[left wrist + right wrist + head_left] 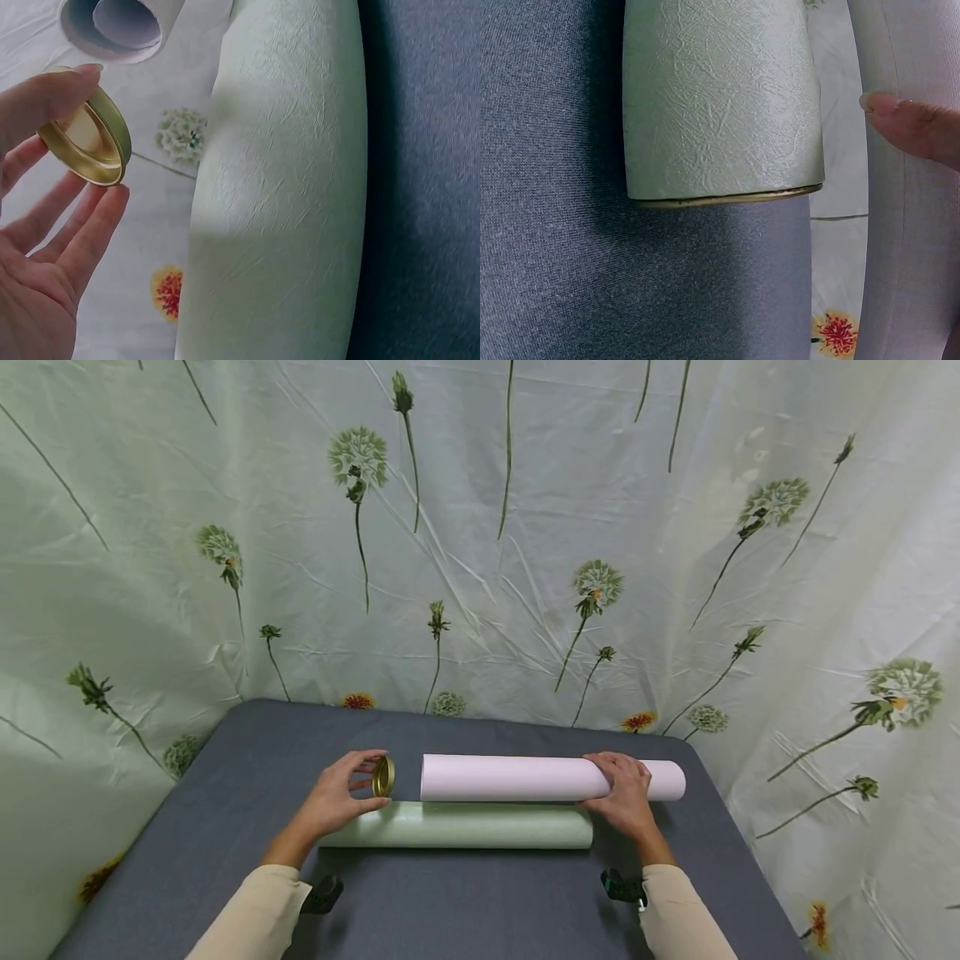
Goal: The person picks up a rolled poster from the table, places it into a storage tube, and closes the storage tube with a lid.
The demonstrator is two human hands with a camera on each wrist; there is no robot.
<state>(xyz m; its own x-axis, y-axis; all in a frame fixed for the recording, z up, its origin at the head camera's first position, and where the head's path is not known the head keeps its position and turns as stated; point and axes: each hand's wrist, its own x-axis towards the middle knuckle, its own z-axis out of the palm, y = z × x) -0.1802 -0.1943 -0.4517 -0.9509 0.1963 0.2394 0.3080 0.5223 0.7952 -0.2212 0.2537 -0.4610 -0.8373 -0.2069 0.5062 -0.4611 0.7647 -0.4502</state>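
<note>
Head view shows your two hands over a grey tabletop (465, 902) backed by a pale cloth (525, 568) printed with dandelions. Your left hand (337, 802), at about 9 o'clock from the middle of the scene, pinches a small gold lid (383, 776) between thumb and fingertips, with the lid standing on edge. The lid sits just beside the left end of a pink paper roll (517, 777), apart from it by a narrow gap. Your right hand (624, 793), at about 3 o'clock, lies on top of that pink roll near its right end, fingers curved over it. A pale green tube (465, 827) lies on the tabletop at 6 o'clock from the pink roll, parallel and just beside it. Left wrist view shows the lid's hollow inside facing the palm, with the pink roll's open end at 12 o'clock. Right wrist view shows one fingertip (885, 103) resting on the pink roll, beside the green tube's end.
</note>
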